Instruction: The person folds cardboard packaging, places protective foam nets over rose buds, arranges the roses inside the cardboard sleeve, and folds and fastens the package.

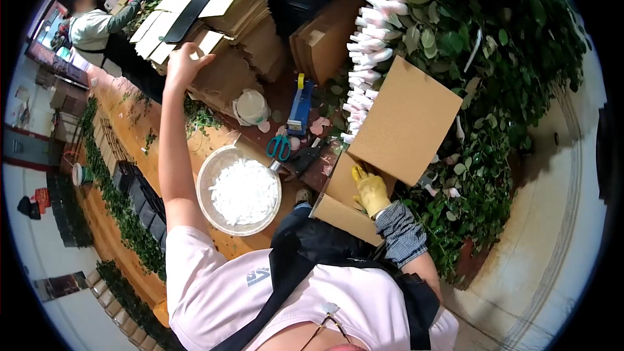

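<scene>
While L hand [186, 65], bare, is open by blk phone [187, 21] on cardbd stack [229, 13], R hand [371, 192], yel.-gloved, is open at cardbd box [406, 122].

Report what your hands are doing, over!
Left hand open beside black phone. Yellow-gloved right hand at open cardboard box. Teal-handled scissors off to box's left. Over.

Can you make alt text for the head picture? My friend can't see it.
A yellow-gloved right hand reaches into an open cardboard box, while the bare left hand is beside a black phone on stacked cardboard. Nearby are a bowl of white pieces, scissors and leafy stems.
</scene>
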Tool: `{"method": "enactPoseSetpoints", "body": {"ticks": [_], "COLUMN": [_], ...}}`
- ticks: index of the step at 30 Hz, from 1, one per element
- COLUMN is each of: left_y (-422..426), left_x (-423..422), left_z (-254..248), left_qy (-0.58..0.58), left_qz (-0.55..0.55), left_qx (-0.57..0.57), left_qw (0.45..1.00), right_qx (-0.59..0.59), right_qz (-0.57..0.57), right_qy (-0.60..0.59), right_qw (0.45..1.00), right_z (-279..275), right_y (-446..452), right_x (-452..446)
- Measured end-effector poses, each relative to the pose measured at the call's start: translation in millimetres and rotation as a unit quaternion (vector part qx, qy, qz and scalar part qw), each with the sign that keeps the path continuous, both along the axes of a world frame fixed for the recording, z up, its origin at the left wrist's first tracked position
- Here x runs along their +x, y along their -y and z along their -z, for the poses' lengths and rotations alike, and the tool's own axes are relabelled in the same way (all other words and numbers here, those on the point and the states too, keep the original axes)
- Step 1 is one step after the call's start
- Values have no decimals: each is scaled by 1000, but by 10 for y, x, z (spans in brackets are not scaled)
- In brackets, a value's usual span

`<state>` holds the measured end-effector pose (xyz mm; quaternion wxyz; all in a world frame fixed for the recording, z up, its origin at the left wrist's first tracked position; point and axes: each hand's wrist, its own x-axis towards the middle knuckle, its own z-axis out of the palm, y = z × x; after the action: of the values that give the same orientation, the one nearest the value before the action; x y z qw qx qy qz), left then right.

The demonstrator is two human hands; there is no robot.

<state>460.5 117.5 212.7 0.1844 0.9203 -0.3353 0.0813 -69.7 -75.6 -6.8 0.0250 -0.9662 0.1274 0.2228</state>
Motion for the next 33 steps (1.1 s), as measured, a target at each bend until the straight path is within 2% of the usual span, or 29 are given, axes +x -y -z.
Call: {"method": "enactPoseSetpoints", "body": {"ticks": [4,5,6,7,8,9,10,12,13,15,16,17,18,19,20,22,23,24,26,27,28,29,30,31,32,33], "left_y": [-29,6,-24,-36,-224,-229,-171,-155,-150,-132,-126,-136,-148,-162,-96,177,312,479,753,824,870,919,917,915,906,889], "left_x": [141,115,236,275,825,648,465,3,-190,-818,-1071,-1296,-1522,-1748,-1876,-2359,-2617,-2819,-3087,-3174,-3267,-3323,-3464,-3481,-3506,-3558], "left_z": [53,-24,55,59,421,213,86,-177,-276,-313,-236,-145,-54,38,517,995,1183,1370,1696,2081,2431,2542,2401,2443,2484,2495], "left_qy": [11,-37,-30,-6,89,121,66,71,93,130,72,-93,-327,-517,-623,-710,-727,-744,-820,-742,-653,-552,-644,-604,-565,-525], "left_qz": [-5,-39,-22,-30,42,65,-54,-111,-134,-174,-120,22,137,180,342,285,272,260,161,191,220,294,204,211,217,225], "left_qx": [12,37,18,35,64,125,66,101,115,57,-38,-45,-60,-41,-91,81,79,75,47,58,66,78,5,10,17,-13], "left_qw": [1000,998,999,999,993,983,994,986,980,975,989,994,933,836,698,638,625,612,547,640,722,776,738,768,796,821], "right_qx": [66,90,125,159,186,218,224,217,194,171,160,137,115,91,90,-22,-76,-76,30,81,-1,35,72,196,316,354], "right_qz": [37,49,68,86,100,127,149,100,112,122,124,119,111,102,104,54,29,31,94,126,60,62,65,104,141,246], "right_qy": [12,21,24,26,39,7,8,183,69,0,-36,-66,-97,-127,-127,-18,35,34,-135,-218,-30,6,44,122,197,105], "right_qw": [997,994,990,983,977,968,963,954,972,978,979,981,982,982,982,998,996,996,986,964,998,997,994,967,917,896], "right_z": [-43,-28,-54,-86,-83,-31,120,457,140,-90,-204,-242,-281,-298,-224,104,187,122,-228,-317,-208,-166,-120,-31,63,-257], "right_y": [-10,-6,-1,5,10,18,19,-40,-36,-36,-39,-33,-24,-13,-20,-66,-103,-87,-56,-35,-99,-40,54,185,265,306], "right_x": [-13,-40,-50,-59,-61,-49,-107,-228,-129,10,78,140,193,201,151,28,-18,21,272,298,110,41,-13,-106,-200,-206]}}
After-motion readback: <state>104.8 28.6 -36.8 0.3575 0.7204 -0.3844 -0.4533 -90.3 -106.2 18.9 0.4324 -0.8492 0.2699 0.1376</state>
